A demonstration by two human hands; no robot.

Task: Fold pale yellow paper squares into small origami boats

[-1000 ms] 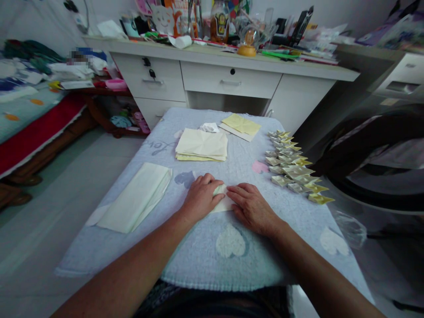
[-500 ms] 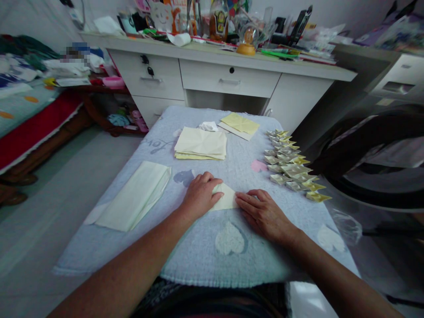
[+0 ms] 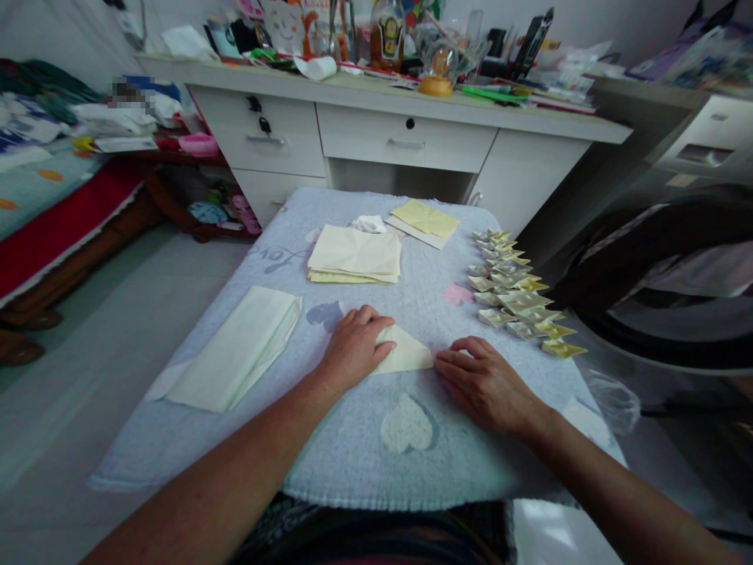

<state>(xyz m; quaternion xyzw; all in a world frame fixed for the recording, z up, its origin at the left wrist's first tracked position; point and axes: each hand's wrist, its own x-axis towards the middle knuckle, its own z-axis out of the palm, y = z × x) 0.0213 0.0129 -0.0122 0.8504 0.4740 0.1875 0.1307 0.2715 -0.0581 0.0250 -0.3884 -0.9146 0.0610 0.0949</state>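
A pale yellow folded paper (image 3: 409, 353) lies flat on the cloth-covered table, narrowing to a point at its right. My left hand (image 3: 357, 343) grips its left part, thumb and fingers pressed on it, and hides that end. At the right tip, my right hand (image 3: 479, 380) has its fingers drawn together, fingertips touching the paper's point. Beyond the hands sits a stack of creased paper sheets (image 3: 354, 251). Several small folded paper boats (image 3: 511, 294) stand in rows to the right.
A larger folded pale sheet (image 3: 235, 349) lies at the left of the table. Two more sheets (image 3: 427, 218) and a crumpled white tissue (image 3: 369, 224) are near the far edge. Behind stands a cluttered white desk (image 3: 405, 137); a washing machine (image 3: 700, 235) is at right.
My right hand has slid rightward along the folded paper to its tip, uncovering more of it. My left hand stays in place on the paper.
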